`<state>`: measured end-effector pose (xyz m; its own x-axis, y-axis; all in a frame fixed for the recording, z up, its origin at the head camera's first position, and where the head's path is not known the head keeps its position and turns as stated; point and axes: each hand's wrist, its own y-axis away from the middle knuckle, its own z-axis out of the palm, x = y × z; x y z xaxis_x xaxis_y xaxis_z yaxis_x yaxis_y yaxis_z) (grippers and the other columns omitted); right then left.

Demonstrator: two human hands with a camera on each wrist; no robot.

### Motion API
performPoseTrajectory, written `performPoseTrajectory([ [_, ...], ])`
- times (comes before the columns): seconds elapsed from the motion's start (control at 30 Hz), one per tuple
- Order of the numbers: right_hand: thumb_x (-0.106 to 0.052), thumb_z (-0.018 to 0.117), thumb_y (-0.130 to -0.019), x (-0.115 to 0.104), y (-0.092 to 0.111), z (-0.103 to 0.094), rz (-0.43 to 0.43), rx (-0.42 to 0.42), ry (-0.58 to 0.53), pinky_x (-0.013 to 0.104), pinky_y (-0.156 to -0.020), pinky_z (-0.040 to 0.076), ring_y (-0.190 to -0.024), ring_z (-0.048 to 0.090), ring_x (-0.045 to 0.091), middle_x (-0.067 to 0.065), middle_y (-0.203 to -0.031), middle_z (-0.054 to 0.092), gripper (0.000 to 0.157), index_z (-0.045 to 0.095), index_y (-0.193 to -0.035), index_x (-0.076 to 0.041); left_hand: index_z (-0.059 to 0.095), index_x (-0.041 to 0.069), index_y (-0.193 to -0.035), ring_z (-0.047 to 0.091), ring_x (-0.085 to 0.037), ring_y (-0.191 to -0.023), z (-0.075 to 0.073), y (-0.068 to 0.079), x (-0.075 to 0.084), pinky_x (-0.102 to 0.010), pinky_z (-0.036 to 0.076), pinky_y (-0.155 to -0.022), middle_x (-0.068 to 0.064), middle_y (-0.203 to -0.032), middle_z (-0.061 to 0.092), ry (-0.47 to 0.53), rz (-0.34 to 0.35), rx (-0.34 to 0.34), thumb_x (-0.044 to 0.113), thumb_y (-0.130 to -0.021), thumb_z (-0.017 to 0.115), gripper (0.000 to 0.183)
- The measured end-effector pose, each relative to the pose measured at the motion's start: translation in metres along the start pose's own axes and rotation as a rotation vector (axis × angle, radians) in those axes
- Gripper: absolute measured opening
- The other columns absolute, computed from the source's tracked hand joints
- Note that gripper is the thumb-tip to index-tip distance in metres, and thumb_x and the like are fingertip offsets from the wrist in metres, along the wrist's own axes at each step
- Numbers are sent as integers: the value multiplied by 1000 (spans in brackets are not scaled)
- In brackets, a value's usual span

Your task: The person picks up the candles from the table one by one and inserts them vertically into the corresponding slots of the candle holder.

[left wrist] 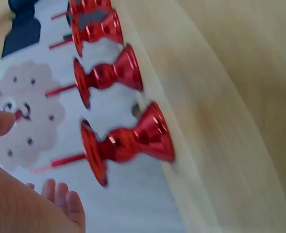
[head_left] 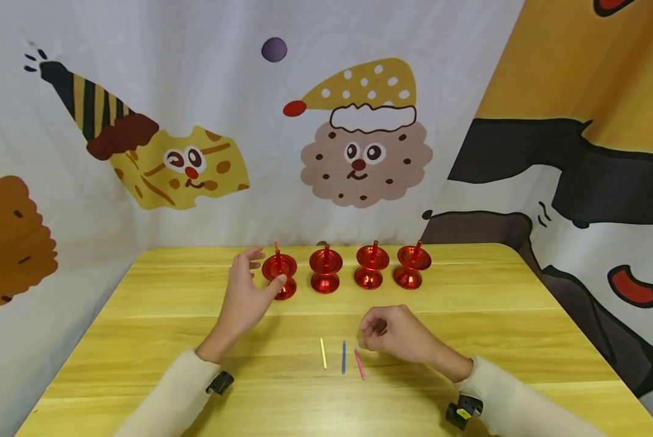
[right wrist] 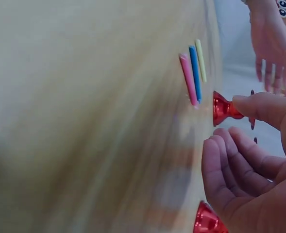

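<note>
My left hand (head_left: 248, 296) reaches beside the leftmost red candle holder (head_left: 279, 264), fingers behind its left side and thumb in front. In the left wrist view a gap shows between this hand and the holder (left wrist: 126, 144). From its dish rises a thin red stick with a paler pink tip (left wrist: 42, 169). My right hand (head_left: 397, 334) hovers over the table just right of a pink candle (head_left: 360, 364); its fingers curve loosely, and the right wrist view shows thumb and fingers apart with nothing between them. Left of the pink candle lie a blue candle (head_left: 344, 357) and a yellow candle (head_left: 323, 353).
Three more shiny red holders, a second (head_left: 326, 262), a third (head_left: 372, 260) and a fourth (head_left: 414, 259), stand in a row along the back of the wooden table (head_left: 283, 394). Behind hangs a cloth (head_left: 272, 121) printed with cartoon figures.
</note>
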<state>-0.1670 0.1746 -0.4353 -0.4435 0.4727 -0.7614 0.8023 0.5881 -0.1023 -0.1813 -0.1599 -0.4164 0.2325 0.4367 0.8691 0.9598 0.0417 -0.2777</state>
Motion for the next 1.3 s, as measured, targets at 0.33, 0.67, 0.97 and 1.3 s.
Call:
performPoseTrajectory([
  [0.33, -14, 93, -89, 4, 17, 9, 72, -73, -37, 24, -67, 55, -73, 64, 6, -10, -80, 69, 18, 78, -96, -8, 34, 6, -168, 61, -38, -135, 31, 10, 15, -58, 49, -114, -18, -151, 58, 37, 48, -233, 15, -101, 79, 81],
  [0.67, -26, 99, -84, 2, 17, 14, 57, -87, 33, 23, -64, 49, -67, 55, 1, -13, -77, 63, 30, 75, -93, -12, 12, 7, -176, 51, -46, -149, 56, -2, 8, -66, 45, -115, -30, -162, 50, -106, 1, -339, 26, -104, 77, 100],
  [0.97, -31, 104, -77, 0, 18, 20, 62, -56, 81, 23, -65, 48, -68, 54, 0, -11, -75, 62, 39, 72, -90, -14, 9, 7, -177, 60, -47, -138, 67, -16, 7, -64, 52, -108, -31, -158, 53, -99, -23, -352, 27, -105, 75, 99],
  [1.3, -23, 103, -79, 1, 19, 20, 63, -40, 114, 24, -70, 51, -71, 57, 0, -10, -77, 64, 33, 73, -90, -16, 8, 8, -177, 66, -45, -132, 79, -32, -10, -64, 53, -107, -31, -153, 59, -85, 12, -350, 37, -104, 75, 104],
])
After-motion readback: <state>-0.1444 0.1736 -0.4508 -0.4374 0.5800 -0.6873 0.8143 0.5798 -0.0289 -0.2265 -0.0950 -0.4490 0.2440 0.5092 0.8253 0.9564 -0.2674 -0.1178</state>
